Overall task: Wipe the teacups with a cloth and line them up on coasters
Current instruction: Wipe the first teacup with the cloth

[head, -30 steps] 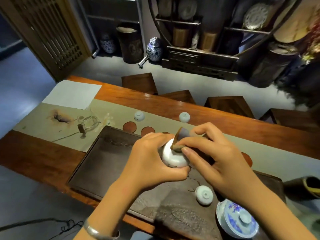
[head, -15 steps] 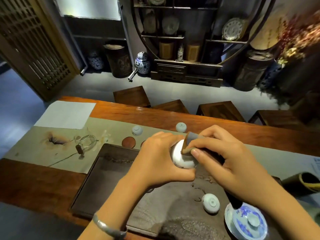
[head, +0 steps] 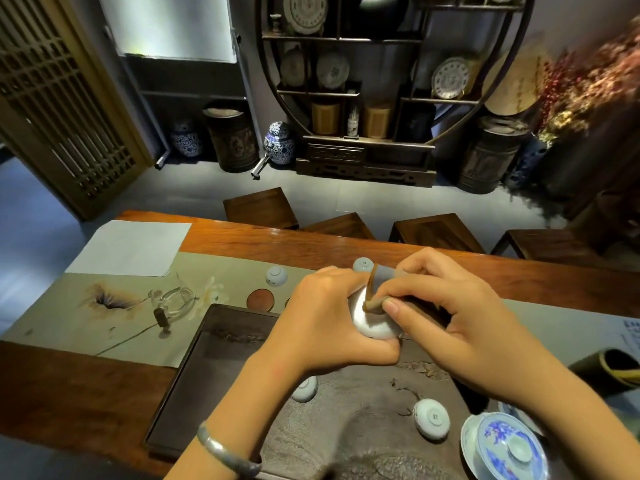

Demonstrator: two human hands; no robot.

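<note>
My left hand (head: 325, 323) grips a white teacup (head: 372, 323) above the dark tea tray (head: 221, 375). My right hand (head: 450, 317) pinches a folded brown cloth (head: 379, 285) and presses it against the cup's rim. Two upturned teacups (head: 431, 419) (head: 304, 389) lie on the tray; the left one is partly hidden by my wrist. Two more upturned cups (head: 276, 275) (head: 362, 264) stand on the green runner behind a round brown coaster (head: 260, 299). Other coasters are hidden behind my hands.
A blue-and-white lidded bowl (head: 505, 448) sits at the tray's right front corner. A glass pitcher (head: 175, 301) rests on the runner (head: 86, 323) to the left, beside a white paper sheet (head: 128, 247). Wooden stools (head: 259, 207) line the table's far side. A dark roll (head: 609, 370) lies at right.
The view has tilted up, showing more of the shelf. My hands keep the cup and cloth together; the cloth has shifted slightly over the cup's rim.
</note>
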